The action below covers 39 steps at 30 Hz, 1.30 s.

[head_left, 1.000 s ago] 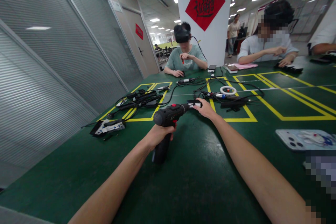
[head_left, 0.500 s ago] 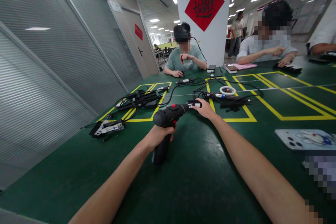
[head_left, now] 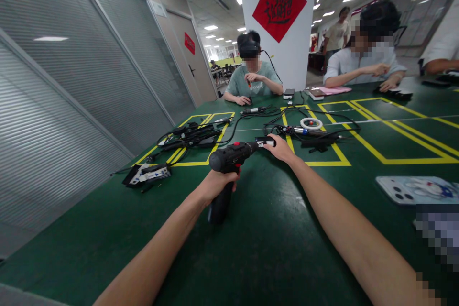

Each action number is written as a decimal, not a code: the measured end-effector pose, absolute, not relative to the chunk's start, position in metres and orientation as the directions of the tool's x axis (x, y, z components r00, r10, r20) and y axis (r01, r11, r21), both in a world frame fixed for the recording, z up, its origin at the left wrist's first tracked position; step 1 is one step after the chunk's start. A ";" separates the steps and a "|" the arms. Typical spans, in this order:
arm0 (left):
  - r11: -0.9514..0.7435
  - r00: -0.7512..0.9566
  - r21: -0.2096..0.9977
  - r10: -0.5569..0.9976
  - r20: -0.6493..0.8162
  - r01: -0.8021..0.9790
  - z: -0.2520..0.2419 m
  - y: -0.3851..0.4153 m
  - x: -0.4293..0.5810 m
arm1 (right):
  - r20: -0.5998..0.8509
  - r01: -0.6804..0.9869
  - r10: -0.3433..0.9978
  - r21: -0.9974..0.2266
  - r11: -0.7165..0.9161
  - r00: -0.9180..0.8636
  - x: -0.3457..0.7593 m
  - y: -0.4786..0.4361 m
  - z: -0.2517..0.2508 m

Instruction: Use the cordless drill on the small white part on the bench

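Note:
My left hand (head_left: 215,184) is wrapped round the grip of a black cordless drill (head_left: 229,158) with a red button on top, held upright above the green table (head_left: 251,248). The drill's nose points right at a small black and white part (head_left: 266,141) that lies on the table. My right hand (head_left: 281,149) is closed on that part and presses it down just in front of the drill's tip.
A heap of black cables and tools (head_left: 193,136) fills the yellow-marked box at left, and an opened device (head_left: 147,173) lies nearer. More cables and a white tape ring (head_left: 311,123) sit ahead. A phone (head_left: 418,190) lies at right. Two people sit across the table.
My hands and the drill stay where they were. A person in the background has walked to the right behind the pillar.

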<state>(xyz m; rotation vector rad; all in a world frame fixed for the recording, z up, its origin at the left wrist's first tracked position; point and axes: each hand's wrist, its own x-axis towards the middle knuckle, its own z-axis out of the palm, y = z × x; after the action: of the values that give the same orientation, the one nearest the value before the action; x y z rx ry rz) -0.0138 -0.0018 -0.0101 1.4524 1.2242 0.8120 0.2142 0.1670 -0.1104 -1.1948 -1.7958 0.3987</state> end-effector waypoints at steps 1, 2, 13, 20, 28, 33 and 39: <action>0.040 0.256 0.963 0.960 -0.111 0.268 -0.010 -0.002 -0.014 | 0.508 0.557 0.854 -0.679 0.478 -0.114 0.214 0.167 -0.111; 0.037 0.257 0.963 0.960 -0.109 0.268 -0.009 -0.002 -0.013 | 0.507 0.556 0.854 -0.680 0.478 -0.114 0.214 0.167 -0.111; 0.030 0.248 0.956 0.963 -0.106 0.292 -0.011 -0.001 -0.014 | 0.513 0.555 0.851 -0.677 0.483 -0.115 0.215 0.168 -0.112; 0.041 0.256 0.961 0.960 -0.113 0.272 -0.012 -0.001 -0.015 | 0.505 0.555 0.856 -0.683 0.475 -0.110 0.214 0.167 -0.110; 0.054 0.233 0.960 0.965 -0.121 0.276 -0.014 0.000 -0.016 | 0.513 0.552 0.850 -0.677 0.486 -0.118 0.215 0.168 -0.111; 0.051 0.239 0.959 0.964 -0.121 0.280 -0.013 0.000 -0.015 | 0.508 0.554 0.854 -0.680 0.480 -0.117 0.215 0.169 -0.112; 0.024 0.254 0.959 0.962 -0.098 0.282 -0.013 0.000 -0.015 | 0.510 0.556 0.852 -0.678 0.481 -0.116 0.215 0.169 -0.113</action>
<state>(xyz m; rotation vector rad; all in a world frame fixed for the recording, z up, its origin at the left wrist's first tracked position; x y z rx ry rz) -0.0152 0.0003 -0.0132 1.4763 1.2287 0.8169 0.2146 0.1694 -0.1126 -1.1903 -1.7979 0.3996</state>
